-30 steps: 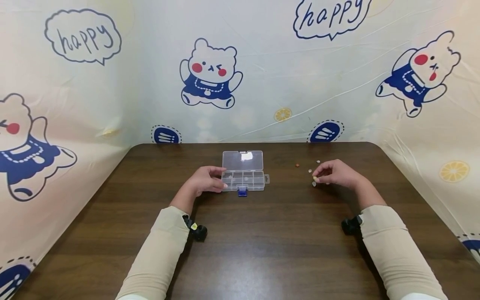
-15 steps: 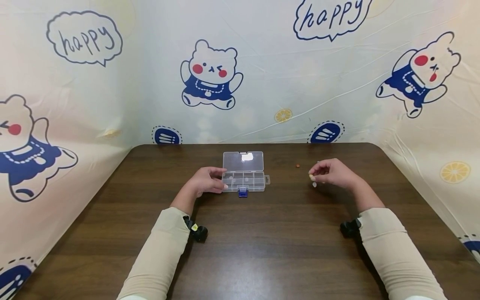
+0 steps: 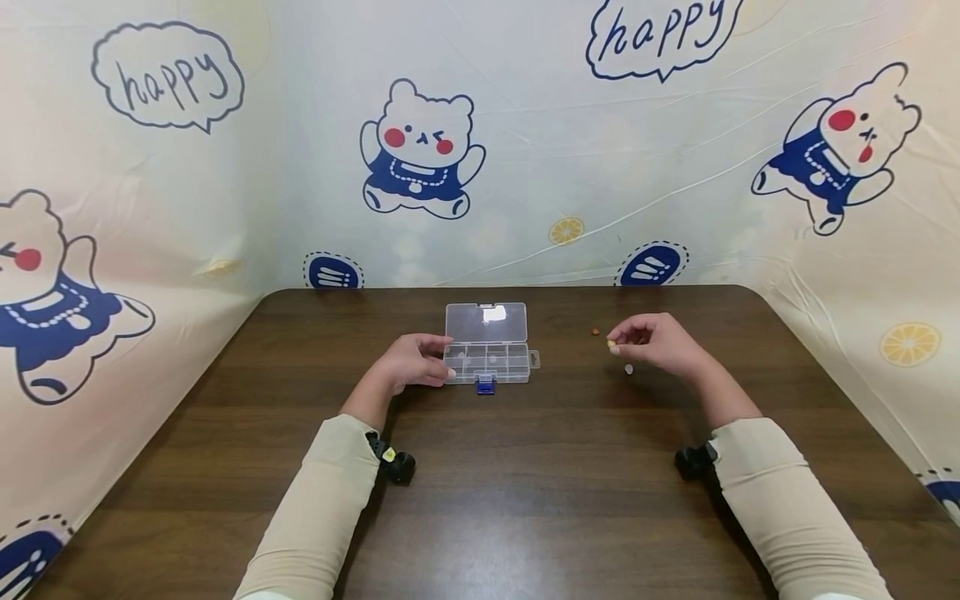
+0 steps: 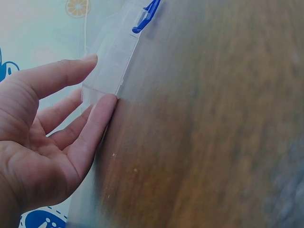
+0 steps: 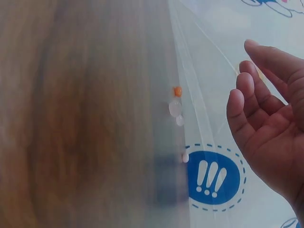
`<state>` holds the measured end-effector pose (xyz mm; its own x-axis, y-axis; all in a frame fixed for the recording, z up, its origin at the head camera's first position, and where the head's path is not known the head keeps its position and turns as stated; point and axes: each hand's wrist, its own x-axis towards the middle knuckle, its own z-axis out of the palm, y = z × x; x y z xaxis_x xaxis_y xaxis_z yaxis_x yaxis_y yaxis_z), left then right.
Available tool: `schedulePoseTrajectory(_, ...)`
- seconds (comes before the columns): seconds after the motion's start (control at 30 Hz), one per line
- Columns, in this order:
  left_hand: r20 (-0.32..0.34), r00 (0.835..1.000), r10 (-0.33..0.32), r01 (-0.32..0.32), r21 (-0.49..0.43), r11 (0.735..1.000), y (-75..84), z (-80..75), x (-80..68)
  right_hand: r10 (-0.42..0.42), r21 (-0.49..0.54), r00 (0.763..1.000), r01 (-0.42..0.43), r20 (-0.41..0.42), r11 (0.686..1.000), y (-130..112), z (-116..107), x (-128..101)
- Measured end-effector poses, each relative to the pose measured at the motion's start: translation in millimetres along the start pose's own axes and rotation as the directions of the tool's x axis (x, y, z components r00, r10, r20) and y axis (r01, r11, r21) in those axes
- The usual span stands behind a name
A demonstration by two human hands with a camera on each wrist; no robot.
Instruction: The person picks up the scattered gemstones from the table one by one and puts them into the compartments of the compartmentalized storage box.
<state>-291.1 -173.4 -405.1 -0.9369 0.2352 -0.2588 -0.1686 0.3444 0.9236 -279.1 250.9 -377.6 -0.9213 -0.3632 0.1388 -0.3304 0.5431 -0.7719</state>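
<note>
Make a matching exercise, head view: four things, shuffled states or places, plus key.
1. left hand
2. right hand
3. latch
4. orange piece

A. blue, at front of box
B. pinching a small yellow piece
C. on the table, between box and right hand
D. touching left end of box

Pairs: 1-D, 2-B, 3-A, 4-C

The left hand (image 3: 411, 362) is holding its digits apart, while the right hand (image 3: 660, 343) is pinching, apparently thumb to forefinger.

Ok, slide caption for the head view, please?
Left hand touching an open divided box; right hand pinching a small yellow piece above the table.
</note>
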Motion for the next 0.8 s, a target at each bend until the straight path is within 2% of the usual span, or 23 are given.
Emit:
schedulePoseTrajectory(0.23, 0.009, 1.0, -0.015, 0.015, 0.005, 1.0, 0.6, -2.0, 0.3, -0.066, 0.034, 0.998, 0.066, -0.024, 0.997, -14.4, 10.3, 1.1)
schedulePoseTrajectory(0.5, -0.006, 1.0, -0.016, 0.016, -0.002, 1.0, 0.2, -0.8, -1.4, -0.133, -0.002, 0.99, 0.133, -0.044, 0.991, -20.0, 20.1, 5.6)
schedulePoseTrajectory(0.8, -0.003, 1.0, -0.013, 0.013, -0.004, 1.0, 2.1, -0.8, -2.6, -0.133, -0.014, 0.99, 0.133, -0.041, 0.991, -32.2, 25.8, 8.1)
